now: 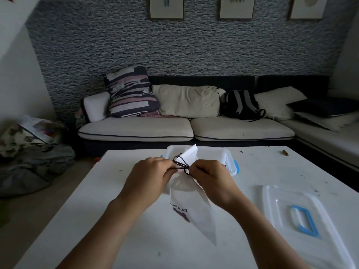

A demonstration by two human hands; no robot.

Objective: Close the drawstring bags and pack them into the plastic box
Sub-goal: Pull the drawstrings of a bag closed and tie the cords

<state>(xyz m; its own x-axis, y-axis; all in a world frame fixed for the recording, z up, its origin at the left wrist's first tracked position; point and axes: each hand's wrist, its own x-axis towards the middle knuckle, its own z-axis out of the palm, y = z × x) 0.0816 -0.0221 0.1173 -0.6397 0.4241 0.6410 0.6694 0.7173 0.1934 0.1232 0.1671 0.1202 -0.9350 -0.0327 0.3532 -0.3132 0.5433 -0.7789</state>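
**Cord cinched at the neck, box waiting just behind**

A dim living room, a pale sofa [184, 121] along the patterned wall, and in front a white surface [116, 239] where all the action is. Dead centre lies the white drawstring bag [191, 212], printed "POPULAR", and both hands are at its gathered neck. The left hand [149, 175] has its fingers curled in on the dark cord [181, 164] from one side; the right hand [209, 176] pinches the cord from the other, so the two sit either side of the neck, almost touching. Loops of cord stand up between them.

Now the geometry. The bag's long axis runs away from the person and slightly leftward: its closed bottom corner points back toward the person's right, and the cinched mouth points straight at the clear plastic box [229, 158] with blue latches. That box stands just beyond the hands, its near rim partly hidden behind them. Both hands look about equally near it. The box's lid [303, 214], blue handle up, lies well off to the right.

My read: once the cord is tight, a short forward lift, mouth first, should drop the bag in.
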